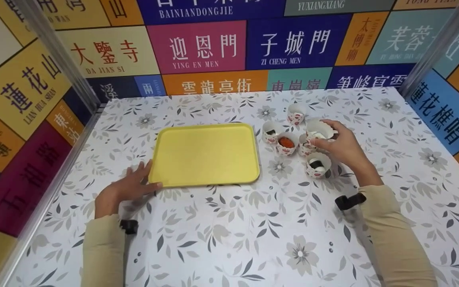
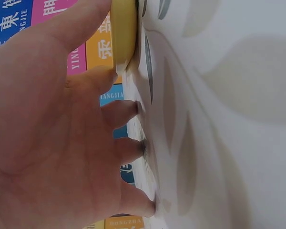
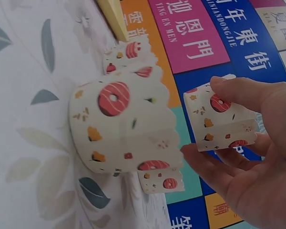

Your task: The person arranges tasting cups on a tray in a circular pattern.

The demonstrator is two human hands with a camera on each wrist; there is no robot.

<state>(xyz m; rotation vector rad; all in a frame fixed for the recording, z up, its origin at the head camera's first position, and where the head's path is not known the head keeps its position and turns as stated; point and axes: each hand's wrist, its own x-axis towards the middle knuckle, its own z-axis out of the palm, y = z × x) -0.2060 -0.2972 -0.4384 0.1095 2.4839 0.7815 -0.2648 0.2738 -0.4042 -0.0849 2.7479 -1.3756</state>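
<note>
My right hand grips a paper baking cup with a scalloped rim and a donut print, thumb on one side and fingers on the other. In the right wrist view this cup is held up off the table; something white shows inside it from above. Below it stand a cup with a white and black piece and a partly hidden cup. My left hand lies at the front left corner of a yellow tray, thumb and forefinger touching its edge, the other fingers spread with their tips on the table.
Left of the held cup are a cup with orange-red filling and a cup with a dark piece, close to the tray's right edge. Another cup stands behind. Colourful panels wall the floral-covered table.
</note>
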